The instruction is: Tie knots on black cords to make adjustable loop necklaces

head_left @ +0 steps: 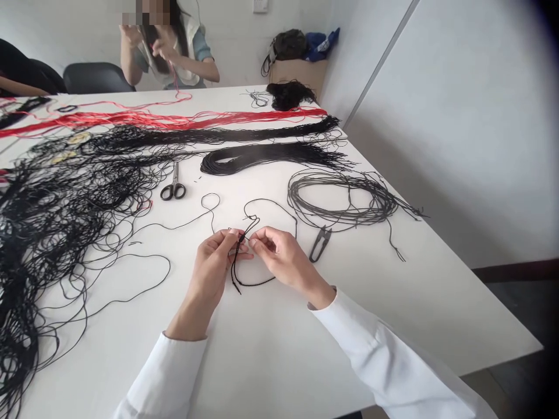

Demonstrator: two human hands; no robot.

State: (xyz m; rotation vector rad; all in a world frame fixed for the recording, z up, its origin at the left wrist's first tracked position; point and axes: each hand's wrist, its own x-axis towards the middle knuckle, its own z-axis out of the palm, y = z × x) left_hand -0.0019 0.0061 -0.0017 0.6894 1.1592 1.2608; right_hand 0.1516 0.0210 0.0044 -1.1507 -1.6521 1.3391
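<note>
Between my two hands is a thin black cord (255,284), looped on the white table (262,361). My left hand (212,262) pinches it at a dark knotted part, thumb against the fingers. Two short cord ends hang below that knot, and a small loop stands out above it. My right hand (283,256) is closed just to the right, thumb and forefinger together on a thin strand near the knot. The fingertips partly hide the strands. A loose strand runs from near my left hand toward the black tangle (65,233) on the left.
Black-handled scissors (173,187) lie beyond my left hand, thread snips (321,244) beside my right. A coiled black cord bundle (345,201), a folded black hank (262,158) and red cords (174,119) lie farther back. Across the table, a person (170,52) handles red cord.
</note>
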